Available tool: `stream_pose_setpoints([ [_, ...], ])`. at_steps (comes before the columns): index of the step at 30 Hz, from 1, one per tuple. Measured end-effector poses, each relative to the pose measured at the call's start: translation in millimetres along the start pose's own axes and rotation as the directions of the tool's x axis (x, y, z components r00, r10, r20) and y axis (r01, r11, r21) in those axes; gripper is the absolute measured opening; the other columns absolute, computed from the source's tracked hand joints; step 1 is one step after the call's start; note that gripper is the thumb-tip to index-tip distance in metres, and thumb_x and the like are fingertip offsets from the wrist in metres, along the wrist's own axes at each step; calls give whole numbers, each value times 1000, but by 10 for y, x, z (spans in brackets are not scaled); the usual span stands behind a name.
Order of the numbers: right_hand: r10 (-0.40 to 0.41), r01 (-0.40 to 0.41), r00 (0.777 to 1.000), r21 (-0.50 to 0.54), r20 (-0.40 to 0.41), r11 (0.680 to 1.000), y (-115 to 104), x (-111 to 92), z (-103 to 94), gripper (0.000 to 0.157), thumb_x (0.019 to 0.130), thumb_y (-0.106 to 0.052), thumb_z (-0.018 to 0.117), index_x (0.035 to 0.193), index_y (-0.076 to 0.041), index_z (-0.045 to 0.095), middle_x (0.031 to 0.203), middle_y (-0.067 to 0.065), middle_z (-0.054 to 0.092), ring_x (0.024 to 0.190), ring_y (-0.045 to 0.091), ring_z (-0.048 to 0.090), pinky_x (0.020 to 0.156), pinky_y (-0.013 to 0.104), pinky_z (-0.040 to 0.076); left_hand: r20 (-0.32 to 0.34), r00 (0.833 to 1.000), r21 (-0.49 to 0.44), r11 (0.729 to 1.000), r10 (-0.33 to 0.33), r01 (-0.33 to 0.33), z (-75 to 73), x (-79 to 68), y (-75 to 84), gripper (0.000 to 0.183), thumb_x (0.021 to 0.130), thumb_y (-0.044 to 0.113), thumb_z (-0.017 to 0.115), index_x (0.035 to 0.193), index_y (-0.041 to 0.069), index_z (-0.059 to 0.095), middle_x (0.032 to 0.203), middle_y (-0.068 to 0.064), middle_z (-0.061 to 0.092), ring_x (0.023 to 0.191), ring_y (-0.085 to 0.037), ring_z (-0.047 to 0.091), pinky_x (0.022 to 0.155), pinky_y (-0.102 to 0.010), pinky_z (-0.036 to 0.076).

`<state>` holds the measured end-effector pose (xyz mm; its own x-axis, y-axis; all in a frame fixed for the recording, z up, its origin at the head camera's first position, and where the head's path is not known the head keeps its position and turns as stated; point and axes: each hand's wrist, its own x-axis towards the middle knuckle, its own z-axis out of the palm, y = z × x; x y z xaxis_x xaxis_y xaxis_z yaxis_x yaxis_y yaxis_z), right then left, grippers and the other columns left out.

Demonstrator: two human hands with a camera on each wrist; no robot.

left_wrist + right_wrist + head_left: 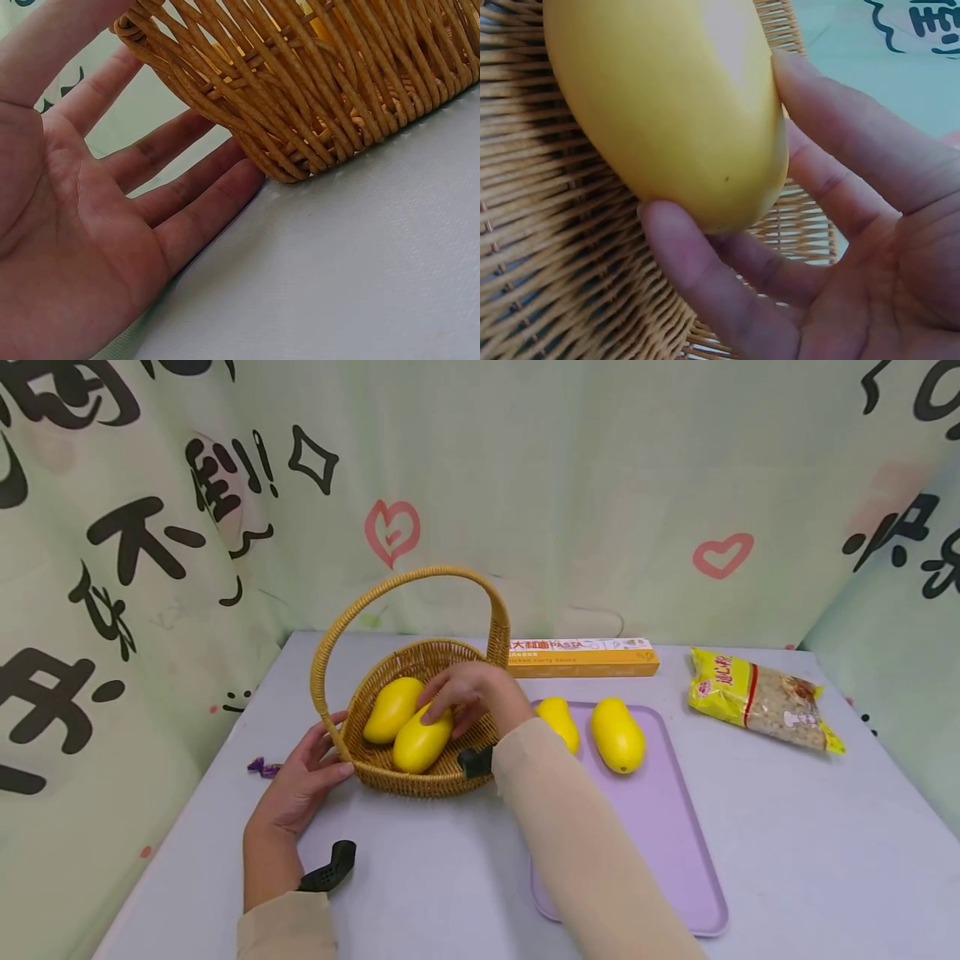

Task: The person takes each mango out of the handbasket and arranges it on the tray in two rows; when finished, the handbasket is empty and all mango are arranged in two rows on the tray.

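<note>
Two oval yellow mangoes (393, 710) inside a rounded golden-brown wicker basket (420, 787) with a tall arched handle (437, 572), left of centre on a white table (420, 893). Nearer mango (422, 747) held between thumb and fingers of the right hand (471, 690). Left hand (303, 783) at the basket's left end, fingers straight and spread, touching its outer wall. Left of that hand, a small purple wrapped sweet (262, 767). To the right, two more yellow mangoes (618, 737) at the far end of a lilac rectangular tray (675, 843), one partly behind the beige right sleeve (592, 835). Beyond, a long orange-and-white pasta box (583, 666); at far right, a yellow-and-clear plastic bag (765, 700).
</note>
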<state>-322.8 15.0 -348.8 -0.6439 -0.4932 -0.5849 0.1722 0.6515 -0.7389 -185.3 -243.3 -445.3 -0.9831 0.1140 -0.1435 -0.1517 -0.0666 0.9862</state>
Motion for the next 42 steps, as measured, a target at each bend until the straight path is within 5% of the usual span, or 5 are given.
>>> stream_pose_setpoints([
  [9, -120, 119, 992, 36, 25, 992, 47, -58, -102, 41, 89, -11, 81, 129, -15, 70, 127, 14, 66, 100, 26, 71, 98, 52, 57, 12, 1000, 24, 999, 21, -21, -17, 39, -18, 76, 97, 6, 70, 160, 28, 34, 171, -11, 21, 145, -34, 39, 105, -19, 46],
  [15, -178, 174, 983, 83, 42, 981, 53, -155, -137, 42, 90, -6, 79, 130, -12, 68, 135, 17, 60, 109, 28, 68, 101, 55, 54, 10, 1000, 32, 999, 11, -11, -1, 24, -29, 76, 97, 8, 70, 160, 30, 33, 172, -9, 19, 149, -34, 36, 115, -31, 41],
  [23, -263, 262, 964, 21, 30, 965, 59, -307, -203, 41, 89, -8, 80, 128, -15, 71, 142, 10, 56, 122, 27, 61, 98, 50, 57, 18, 1000, 19, 999, 26, -26, 7, 11, -10, 77, 97, 6, 70, 161, 28, 32, 172, -11, 18, 146, -34, 37, 102, -16, 47],
  [32, -322, 323, 946, -96, 20, 942, 67, -572, -269, 38, 85, -12, 85, 119, -22, 76, 137, 4, 57, 115, 25, 63, 87, 37, 62, 34, 999, 20, 999, 33, -33, -36, -3, -19, 77, 98, 5, 68, 162, 28, 31, 171, -13, 18, 140, -24, 43, 101, -15, 47],
  [42, -379, 377, 925, -225, 38, 899, 158, -942, -372, 36, 86, -17, 84, 119, -27, 76, 124, 0, 69, 94, 29, 70, 88, 41, 60, 41, 998, 8, 999, 37, -37, 4, -7, -13, 76, 98, 3, 68, 160, 26, 32, 171, -15, 16, 130, -9, 51, 101, -15, 47],
])
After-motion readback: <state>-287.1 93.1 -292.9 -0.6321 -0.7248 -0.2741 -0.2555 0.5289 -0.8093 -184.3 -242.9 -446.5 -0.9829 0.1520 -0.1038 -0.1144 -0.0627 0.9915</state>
